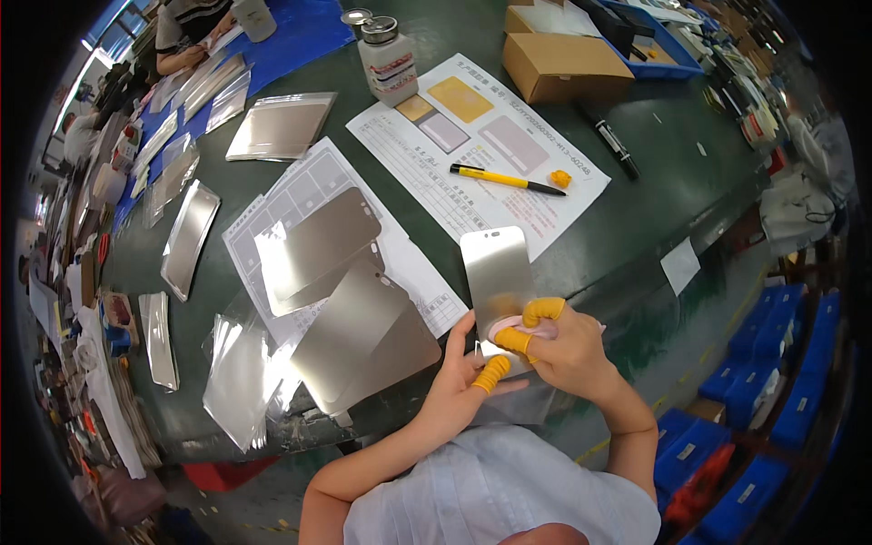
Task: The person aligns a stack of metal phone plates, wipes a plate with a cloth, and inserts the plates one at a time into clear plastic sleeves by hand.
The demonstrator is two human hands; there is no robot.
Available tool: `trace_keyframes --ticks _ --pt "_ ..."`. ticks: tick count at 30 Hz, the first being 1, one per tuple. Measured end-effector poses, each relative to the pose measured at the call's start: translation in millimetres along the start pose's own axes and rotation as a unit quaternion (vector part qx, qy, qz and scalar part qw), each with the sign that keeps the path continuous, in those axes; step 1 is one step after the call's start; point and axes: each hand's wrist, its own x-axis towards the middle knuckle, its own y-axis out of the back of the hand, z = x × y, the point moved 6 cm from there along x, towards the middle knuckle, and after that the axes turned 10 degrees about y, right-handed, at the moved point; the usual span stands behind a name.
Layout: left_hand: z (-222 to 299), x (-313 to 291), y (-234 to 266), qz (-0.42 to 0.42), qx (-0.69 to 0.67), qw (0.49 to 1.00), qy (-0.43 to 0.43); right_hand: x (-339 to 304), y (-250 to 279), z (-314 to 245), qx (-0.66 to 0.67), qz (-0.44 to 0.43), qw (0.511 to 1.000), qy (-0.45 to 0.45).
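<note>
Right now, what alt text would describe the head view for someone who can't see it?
A person's right fingers, in yellow finger cots, hold a pale pink cloth against a silver phone-shaped plate, with the left fingers at its lower left edge. Similar plates lie to the left.

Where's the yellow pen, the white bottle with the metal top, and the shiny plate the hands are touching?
Yellow pen [502, 178], head view: middle of its yellow barrel.
White bottle [390, 67], head view: front of its body.
Shiny silver plate [499, 274], head view: bare upper part of its face.
</note>
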Motion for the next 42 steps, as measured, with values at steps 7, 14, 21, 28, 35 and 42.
trace_keyframes --ticks 7,14,21,28,35,42 --pt "11.3 -0.7 -9.0 0.02 0.026 0.999 -0.033 -4.4 -1.8 8.6 0.021 0.01 1.0 -0.004" --pt "4.6 0.3 -3.2 -0.019 0.035 0.999 0.002 -3.1 -5.2 11.8 0.036 -0.019 0.999 -0.007" --pt "6.6 -1.1 -3.0 -0.004 0.036 0.999 0.014 4.9 -6.9 11.0 0.058 -0.012 0.998 -0.036" --pt "8.4 1.0 -7.3 -0.008 0.027 0.999 0.015 1.1 -7.9 15.4 0.06 -0.014 0.997 -0.049" --pt "7.9 1.3 -5.5 -0.009 0.028 0.999 0.014 1.3 -9.9 19.2 0.096 -0.013 0.994 -0.058" --pt "10.3 0.1 -7.0 0.0 0.029 1.0 0.005 -3.1 -10.2 30.0 0.223 0.011 0.971 -0.091"
